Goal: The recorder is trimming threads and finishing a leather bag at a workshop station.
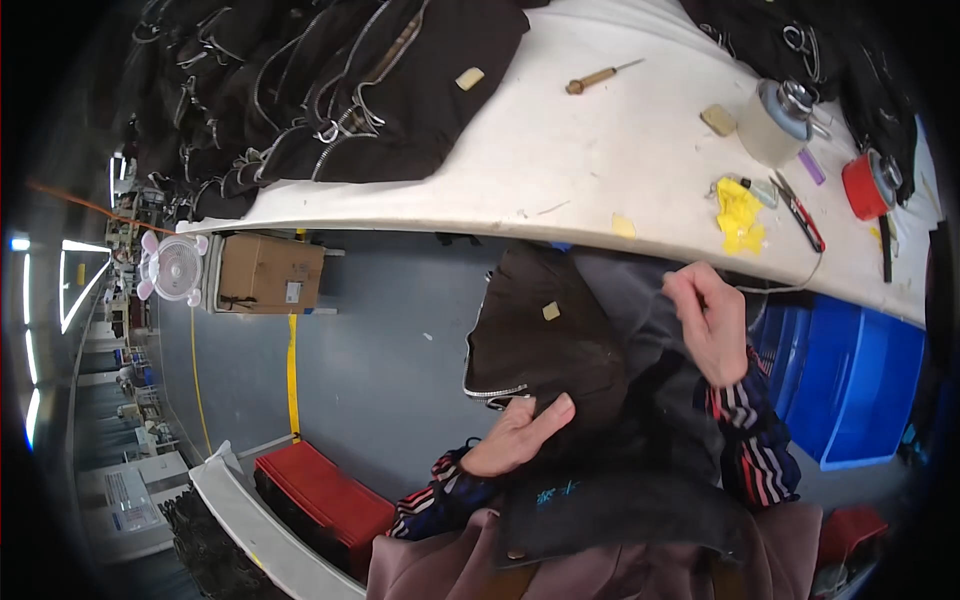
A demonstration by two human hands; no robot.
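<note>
A dark brown garment piece (560, 340) with a metal zipper along its left side and a small beige patch hangs over my lap, below the table's front edge. My left hand (520, 437) grips its lower edge by the zipper end, thumb on top and fingers partly hidden. Right of the garment, my right hand (712, 325) is raised near the table edge with its fingers curled into a pinch. Whatever those fingers hold, if anything, is too small to make out. Beneath both lies a dark apron (620, 510).
On the white-covered table (560, 140) lie a heap of dark zippered garments (330, 100), a wooden-handled awl (600, 77), a pump bottle (775, 125), a red container (868, 185), yellow cloth (738, 215) and red-handled snips (800, 215). Blue crates (850, 380) stand right; a red stool (325, 490) stands lower left.
</note>
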